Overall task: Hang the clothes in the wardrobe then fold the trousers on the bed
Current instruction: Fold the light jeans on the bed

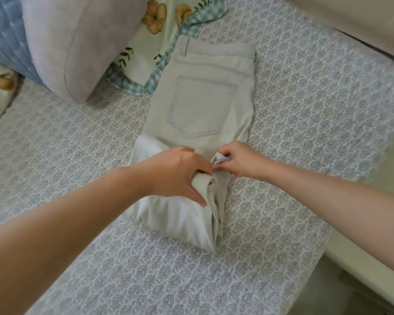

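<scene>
Pale cream trousers [205, 96] lie on the patterned bed [78, 137], waistband at the far end and a back pocket facing up. The legs are folded back toward the seat into a thick stack near me. My left hand [180, 173] grips the folded edge of that stack, thumb under the layers and fingers curled over the top. My right hand [239, 160] pinches a small corner of the cloth just right of the left hand.
A lilac pillow [78, 42] and a blue patterned one [7, 39] sit at the far left. A floral quilt with a checked border [155, 37] lies beside the waistband. The bed's right edge [341, 214] drops to a pale floor.
</scene>
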